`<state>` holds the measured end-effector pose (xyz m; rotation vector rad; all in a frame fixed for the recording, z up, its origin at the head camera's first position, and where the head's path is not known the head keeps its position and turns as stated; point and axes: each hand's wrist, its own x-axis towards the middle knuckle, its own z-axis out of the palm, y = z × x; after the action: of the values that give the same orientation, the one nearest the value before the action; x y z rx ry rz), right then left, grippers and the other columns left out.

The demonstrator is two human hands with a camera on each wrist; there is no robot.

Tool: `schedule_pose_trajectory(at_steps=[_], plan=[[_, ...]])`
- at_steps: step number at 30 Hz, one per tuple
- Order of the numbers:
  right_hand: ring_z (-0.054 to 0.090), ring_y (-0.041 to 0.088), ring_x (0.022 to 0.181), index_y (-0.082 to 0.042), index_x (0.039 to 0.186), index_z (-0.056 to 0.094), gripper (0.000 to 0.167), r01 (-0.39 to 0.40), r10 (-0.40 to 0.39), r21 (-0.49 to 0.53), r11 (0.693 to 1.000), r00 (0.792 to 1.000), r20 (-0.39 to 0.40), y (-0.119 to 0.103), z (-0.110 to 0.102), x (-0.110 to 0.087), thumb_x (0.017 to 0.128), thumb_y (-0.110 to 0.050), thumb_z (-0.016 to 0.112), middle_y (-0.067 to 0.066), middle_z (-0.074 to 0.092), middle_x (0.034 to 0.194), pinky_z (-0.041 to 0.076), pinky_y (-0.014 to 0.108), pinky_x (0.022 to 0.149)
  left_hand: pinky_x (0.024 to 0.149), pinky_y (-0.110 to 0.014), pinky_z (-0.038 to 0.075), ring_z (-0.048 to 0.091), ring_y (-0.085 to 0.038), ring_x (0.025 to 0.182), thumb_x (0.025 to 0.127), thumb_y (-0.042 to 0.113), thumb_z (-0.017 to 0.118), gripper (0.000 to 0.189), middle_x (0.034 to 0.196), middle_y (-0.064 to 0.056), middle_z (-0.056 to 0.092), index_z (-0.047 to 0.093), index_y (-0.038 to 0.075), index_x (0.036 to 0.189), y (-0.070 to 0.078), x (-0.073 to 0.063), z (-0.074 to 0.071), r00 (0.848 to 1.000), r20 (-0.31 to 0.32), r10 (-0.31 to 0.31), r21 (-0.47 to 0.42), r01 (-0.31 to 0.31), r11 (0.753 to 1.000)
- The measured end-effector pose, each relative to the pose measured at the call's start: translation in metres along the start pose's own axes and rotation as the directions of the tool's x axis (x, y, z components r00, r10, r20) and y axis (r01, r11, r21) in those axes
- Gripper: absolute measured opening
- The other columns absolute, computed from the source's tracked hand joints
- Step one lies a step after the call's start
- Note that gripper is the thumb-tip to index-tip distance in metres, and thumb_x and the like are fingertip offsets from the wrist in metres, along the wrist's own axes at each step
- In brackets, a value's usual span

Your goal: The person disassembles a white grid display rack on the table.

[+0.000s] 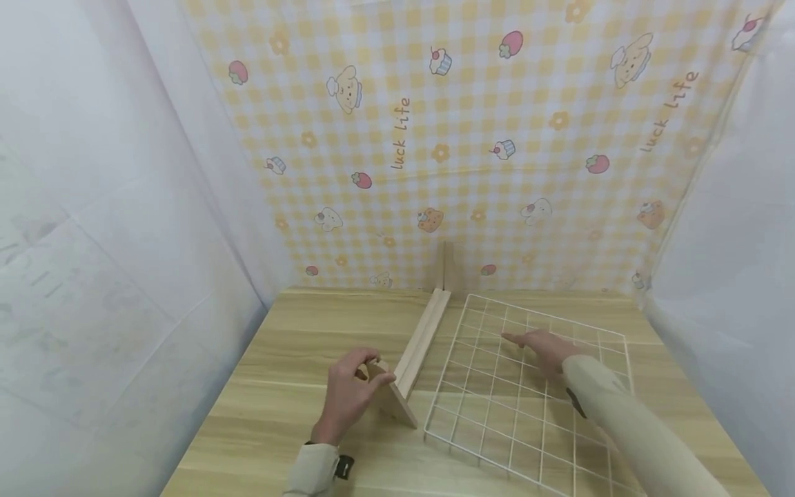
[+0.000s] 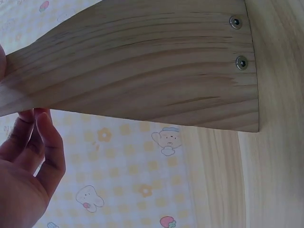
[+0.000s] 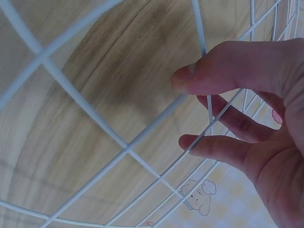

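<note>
A pale wooden frame stands on the table with two long rails [image 1: 424,338] between upright end boards. My left hand [image 1: 349,395] grips the top of the near end board [image 2: 142,71], thumb on one side and fingers on the other. Two screws [image 2: 242,63] show in that board's wide lower end. Right of the frame is a white wire grid panel [image 3: 127,147], its shadow on the table below. My right hand [image 1: 542,345] pinches the grid's wires, thumb and fingers on opposite sides. The far end board [image 1: 444,266] is upright near the back cloth.
A wood-grain table [image 1: 273,359] carries everything. Behind it hangs a yellow checked cloth [image 1: 472,186] with cartoon prints. White sheets enclose the left side [image 1: 155,207] and right side [image 1: 733,228].
</note>
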<state>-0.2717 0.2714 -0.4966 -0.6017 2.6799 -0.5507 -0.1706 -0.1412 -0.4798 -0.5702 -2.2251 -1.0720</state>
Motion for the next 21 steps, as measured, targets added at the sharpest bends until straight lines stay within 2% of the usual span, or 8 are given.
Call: schedule_pose_trajectory(at_steps=[6, 13, 15, 17, 20, 21], plan=[[0.052, 0.014, 0.061, -0.017, 0.154, 0.039, 0.103, -0.011, 0.011, -0.062, 0.998, 1.0, 0.011, -0.001, -0.001, 0.011, 0.066, 0.036, 0.047, 0.026, 0.055, 0.142, 0.045, 0.02, 0.04, 0.056, -0.018, 0.055, 0.068, -0.014, 0.078, 0.07, 0.026, 0.088, 0.035, 0.091, -0.006, 0.075, 0.07, 0.009, 0.095, 0.003, -0.004, 0.006, 0.998, -0.033, 0.061, 0.052, -0.059, 0.997], [0.052, 0.017, 0.063, -0.017, 0.152, 0.044, 0.1, 0.0, 0.002, -0.097, 0.995, 1.0, 0.02, -0.001, -0.005, 0.024, 0.067, 0.035, 0.053, 0.024, 0.057, 0.141, 0.044, 0.018, 0.041, 0.055, -0.014, 0.054, 0.069, -0.015, 0.076, 0.076, 0.034, 0.084, 0.034, 0.09, -0.007, 0.075, 0.07, 0.007, 0.094, 0.008, -0.005, 0.013, 0.992, -0.07, 0.106, 0.071, -0.101, 0.992], [0.058, 0.022, 0.073, -0.021, 0.151, 0.045, 0.099, -0.029, 0.031, -0.097, 0.995, 0.999, 0.015, -0.001, -0.005, 0.026, 0.069, 0.033, 0.053, 0.021, 0.056, 0.144, 0.046, 0.018, 0.042, 0.056, -0.013, 0.053, 0.069, -0.014, 0.075, 0.077, 0.034, 0.083, 0.034, 0.09, -0.006, 0.074, 0.07, 0.007, 0.093, 0.01, -0.005, 0.015, 0.991, -0.078, 0.109, 0.076, -0.103, 0.992], [0.063, 0.031, 0.091, -0.023, 0.15, 0.047, 0.094, -0.047, 0.048, -0.099, 0.994, 0.999, 0.008, -0.001, -0.004, 0.027, 0.073, 0.03, 0.054, 0.021, 0.055, 0.145, 0.048, 0.02, 0.044, 0.055, -0.012, 0.053, 0.068, -0.013, 0.074, 0.078, 0.035, 0.083, 0.033, 0.089, -0.005, 0.074, 0.071, 0.007, 0.092, 0.011, -0.006, 0.017, 0.99, -0.084, 0.118, 0.079, -0.111, 0.991], [0.055, 0.04, 0.12, -0.025, 0.148, 0.049, 0.087, -0.077, 0.078, -0.092, 0.993, 0.997, 0.006, -0.001, -0.004, 0.028, 0.078, 0.026, 0.054, 0.021, 0.053, 0.147, 0.054, 0.025, 0.05, 0.054, -0.013, 0.053, 0.067, -0.011, 0.072, 0.08, 0.037, 0.081, 0.032, 0.088, -0.003, 0.073, 0.07, 0.008, 0.09, 0.014, -0.007, 0.02, 0.987, -0.091, 0.134, 0.085, -0.127, 0.988], [0.054, 0.043, 0.123, -0.025, 0.148, 0.05, 0.086, -0.075, 0.076, -0.098, 0.992, 0.997, 0.006, -0.001, -0.003, 0.029, 0.078, 0.025, 0.054, 0.022, 0.052, 0.147, 0.057, 0.028, 0.054, 0.054, -0.013, 0.052, 0.066, -0.01, 0.072, 0.08, 0.037, 0.081, 0.032, 0.088, -0.003, 0.073, 0.07, 0.009, 0.09, 0.014, -0.007, 0.02, 0.986, -0.092, 0.136, 0.085, -0.129, 0.988]])
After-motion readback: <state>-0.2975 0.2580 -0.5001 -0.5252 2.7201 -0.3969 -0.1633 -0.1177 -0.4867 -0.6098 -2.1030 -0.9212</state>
